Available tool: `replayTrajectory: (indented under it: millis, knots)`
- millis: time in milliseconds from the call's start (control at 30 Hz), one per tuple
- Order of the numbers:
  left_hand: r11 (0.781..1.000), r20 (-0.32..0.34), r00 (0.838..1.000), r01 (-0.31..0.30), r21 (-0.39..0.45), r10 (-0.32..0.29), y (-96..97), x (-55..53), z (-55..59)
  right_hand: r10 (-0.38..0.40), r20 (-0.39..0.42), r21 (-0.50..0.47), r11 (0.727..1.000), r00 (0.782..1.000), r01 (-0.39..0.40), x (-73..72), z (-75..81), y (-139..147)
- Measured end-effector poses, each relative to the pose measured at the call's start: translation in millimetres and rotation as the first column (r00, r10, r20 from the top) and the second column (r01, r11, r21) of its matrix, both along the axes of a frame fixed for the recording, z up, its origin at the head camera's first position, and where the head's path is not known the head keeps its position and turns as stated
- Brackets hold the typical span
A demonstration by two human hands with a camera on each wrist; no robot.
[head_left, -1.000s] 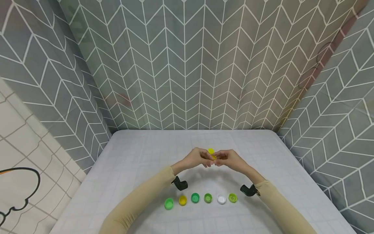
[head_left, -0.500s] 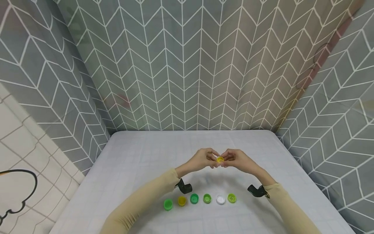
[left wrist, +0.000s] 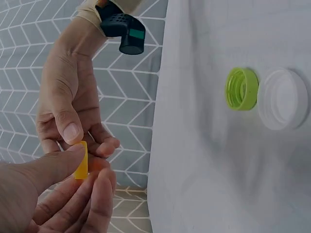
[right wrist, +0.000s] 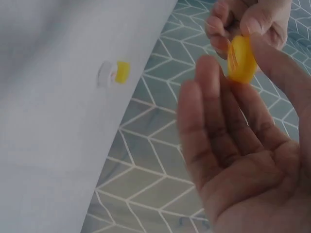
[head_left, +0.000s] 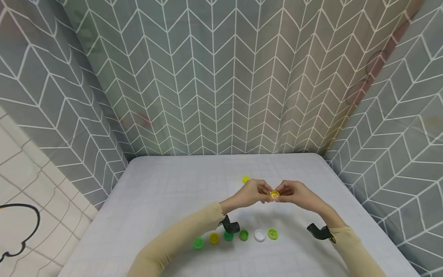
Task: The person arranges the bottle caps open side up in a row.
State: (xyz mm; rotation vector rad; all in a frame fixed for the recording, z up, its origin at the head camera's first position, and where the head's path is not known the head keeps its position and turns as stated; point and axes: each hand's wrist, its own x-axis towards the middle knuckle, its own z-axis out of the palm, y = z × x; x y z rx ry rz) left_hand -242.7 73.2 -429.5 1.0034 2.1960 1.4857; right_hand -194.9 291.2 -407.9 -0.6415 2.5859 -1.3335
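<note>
Above the table, both hands hold one orange-yellow bottle cap [head_left: 275, 194] between them. My left hand [head_left: 254, 193] pinches its left edge with thumb and fingers; in the left wrist view the cap shows edge-on under the left thumb. My right hand [head_left: 297, 195] pinches the opposite edge. In the right wrist view the right thumb lies on the cap, with some fingers stretched out beside it. The head view shows the cap's ring-shaped face.
Toward the person lies a row of caps: light green [head_left: 198, 243], yellow [head_left: 214, 238], teal [head_left: 228, 236], green [head_left: 243, 235], white [head_left: 259, 235] and lime [head_left: 272, 234]. A bright yellow cap [head_left: 245, 179] lies beyond the left hand. A patterned curtain [head_left: 221, 77] hangs behind the table.
Both hands have moved right and slightly toward the person, carrying the orange-yellow cap. The bright yellow cap beyond them, hidden half a second ago, shows again. The left wrist camera now overlaps the teal cap.
</note>
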Motion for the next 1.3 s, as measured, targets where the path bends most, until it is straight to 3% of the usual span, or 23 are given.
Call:
replayTrajectory:
  millis: [133,300,467,567,667,800,933,1067,1300]
  knots:
    - [0.998,-0.114,0.993,-0.029,-0.064,0.022,11.4,6.6,0.1,-0.011,-0.088,0.095,0.995,0.996,0.019,9.2,3.1,11]
    - [0.985,-0.259,0.965,-0.091,-0.145,0.051,25.7,12.8,-4.2,-0.047,-0.21,0.211,0.973,0.976,0.093,20.1,6.4,21]
    - [0.957,-0.406,0.912,-0.164,-0.24,0.055,36.3,19.2,-10.2,-0.033,-0.232,0.246,0.965,0.972,0.091,25.2,4.8,26]
    - [0.93,-0.466,0.884,-0.209,-0.302,0.047,41.5,24.0,-14.4,-0.009,-0.19,0.268,0.961,0.982,0.061,27.0,3.1,30]
    - [0.909,-0.487,0.873,-0.222,-0.353,0.024,45.2,29.3,-18.1,0.041,-0.107,0.265,0.964,0.993,-0.011,28.3,1.1,32]
    - [0.889,-0.489,0.872,-0.208,-0.408,-0.021,49.0,36.5,-23.7,0.111,0.004,0.234,0.966,0.994,-0.109,29.8,-3.4,32]
    - [0.874,-0.498,0.866,-0.203,-0.441,-0.05,50.9,41.5,-31.7,0.112,0.086,0.246,0.96,0.99,-0.13,30.0,-9.4,27]
    - [0.87,-0.501,0.863,-0.192,-0.454,-0.07,51.5,46.1,-38.8,0.103,0.12,0.286,0.949,0.987,-0.134,30.9,-14.7,21]
    - [0.858,-0.478,0.871,-0.155,-0.491,-0.116,51.9,54.5,-46.5,0.138,0.126,0.325,0.93,0.982,-0.172,36.0,-23.3,15]
